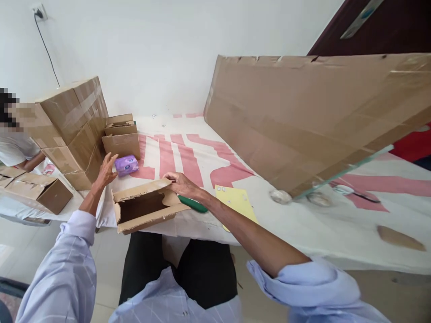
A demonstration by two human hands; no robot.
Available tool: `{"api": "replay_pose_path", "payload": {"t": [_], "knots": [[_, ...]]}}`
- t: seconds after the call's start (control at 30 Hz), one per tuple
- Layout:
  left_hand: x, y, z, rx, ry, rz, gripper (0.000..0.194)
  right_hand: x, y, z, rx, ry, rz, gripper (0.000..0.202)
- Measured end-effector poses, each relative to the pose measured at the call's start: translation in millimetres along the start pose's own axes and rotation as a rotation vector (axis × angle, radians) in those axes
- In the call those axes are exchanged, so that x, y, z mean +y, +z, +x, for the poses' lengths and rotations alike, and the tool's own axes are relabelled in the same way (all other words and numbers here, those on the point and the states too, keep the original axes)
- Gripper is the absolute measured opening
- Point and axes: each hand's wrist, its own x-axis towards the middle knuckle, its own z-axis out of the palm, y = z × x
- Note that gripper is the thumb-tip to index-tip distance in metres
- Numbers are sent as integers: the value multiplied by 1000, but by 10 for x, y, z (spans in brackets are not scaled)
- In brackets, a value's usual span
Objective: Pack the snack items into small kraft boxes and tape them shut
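Note:
An open cardboard box (148, 220) lies at the table's front edge, its dark hollow facing up toward me. My right hand (182, 184) grips the box's far right edge, fingers closed over the cardboard. My left hand (107, 170) is raised with its fingers apart, holding nothing, just left of a purple plastic-wrapped packet (127, 166). That packet rests on the cloth behind the box; whether the fingertips touch it I cannot tell. A green object (193, 203) pokes out from under my right wrist, partly hidden by the box and hand.
Stacked taped cartons (72, 125) rise at the left, beside smaller open boxes (121, 139). A large cardboard sheet (303, 116) leans at the right. A yellow sheet (237, 204) and tape rolls (280, 196) lie on the cloth-covered table (296, 229). Another person (16, 143) sits far left.

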Motion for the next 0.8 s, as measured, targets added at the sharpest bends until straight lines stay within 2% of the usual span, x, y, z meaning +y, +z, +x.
{"api": "replay_pose_path", "payload": {"t": [0.07,0.13,0.2,0.23,0.27,0.33,0.4,0.47,0.53,0.63,0.8], "knots": [[-5,-116,-241,120,-42,-13,70,55,-2,70,52,-13,5,45],[55,-277,-605,364,-102,-62,60,110,3,195,99,-12,14,45],[206,-423,-1022,607,-145,-106,45,156,44,373,136,-12,37,43],[313,-467,-1224,690,-154,-108,36,172,85,479,153,-13,53,42],[432,-484,-1405,723,-160,-104,29,182,137,593,171,-11,68,41],[669,-423,-1678,632,-171,-99,18,184,265,827,213,14,85,37],[848,-260,-1804,391,-233,-93,16,165,385,1037,264,43,73,31],[930,-52,-1793,136,-313,-70,16,147,452,1172,308,41,33,27],[922,145,-1687,-8,-359,-45,16,154,443,1187,334,6,-35,30],[819,374,-1466,-71,-388,-28,12,247,305,943,318,-64,-161,37],[622,597,-1172,-100,-441,-16,22,590,-25,55,309,-78,-431,37]]}}
